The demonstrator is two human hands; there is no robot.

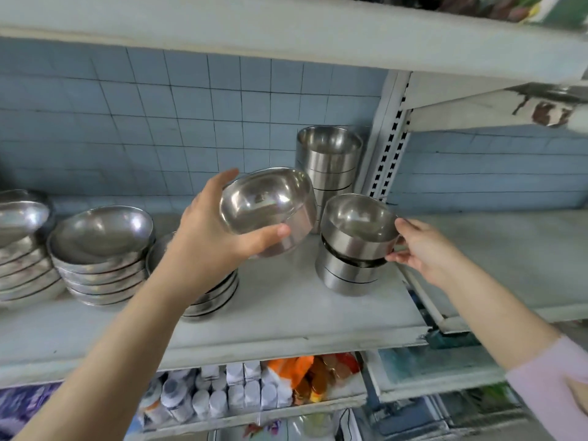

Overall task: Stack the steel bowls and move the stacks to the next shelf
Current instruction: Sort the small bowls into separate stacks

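Fingers (232,179) of the left hand (210,227) wrap round a single steel bowl (267,208), thumb pressed on its near side, bowl lifted off the shelf and tipped so its shiny inside faces the camera. Widen out now: the white shelf (286,300) runs across the middle of the view under a blue tiled wall (159,122), and to its right, past a slotted upright post (386,144), sits the next shelf (493,256), its surface bare where it shows. Back on the white shelf, far left, a pile of wide shallow bowls (22,249) is cut by the frame edge, and just beside it stands a second shallow stack (98,249); a third low stack (213,297) sits partly hidden behind the left forearm. At the back, against the post, rises a tall stack of straight-sided bowls (329,160). In front of that, near the shelf's right end, is a short stack (350,259), and its top bowl (358,224) sits tilted, not nested flush. The right hand (426,253) is on that one, thumb at the rim and fingertips at the lower wall, pinching its right side. A pale pink sleeve (553,386) covers the right forearm, and small white bottles (222,396) line the shelf below.
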